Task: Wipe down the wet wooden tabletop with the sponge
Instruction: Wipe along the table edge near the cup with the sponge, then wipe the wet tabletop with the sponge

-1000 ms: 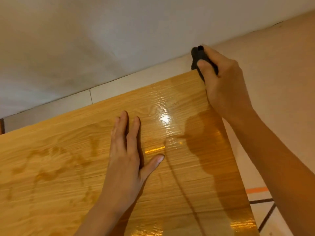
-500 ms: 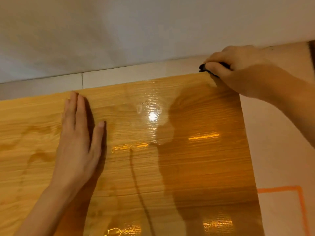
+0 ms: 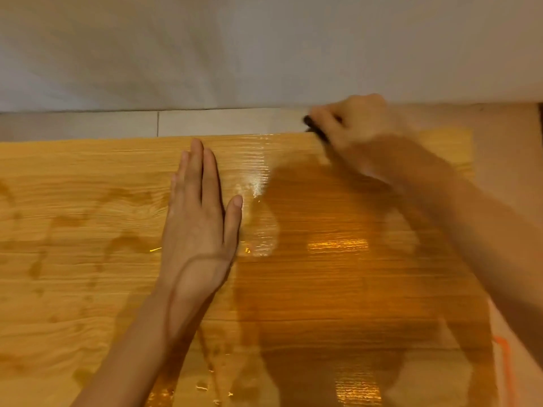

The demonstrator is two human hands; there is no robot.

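The right hand (image 3: 352,127) is gripping the dark sponge (image 3: 316,130) at the desk (image 3: 88,274) edge, at 1 o'clock; the left hand (image 3: 199,224) is lying flat, released, at the centre.

Left hand (image 3: 199,230) flat on the desk (image 3: 73,289) at centre; right hand (image 3: 355,133) at two o'clock on the far edge, gripping the sponge (image 3: 314,129)

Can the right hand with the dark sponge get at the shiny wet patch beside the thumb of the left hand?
Probably yes. The right hand grips the dark sponge at the far edge of the wooden tabletop. Only bare wet wood lies between it and the shiny wet patch; the flat left hand lies just beside that patch.
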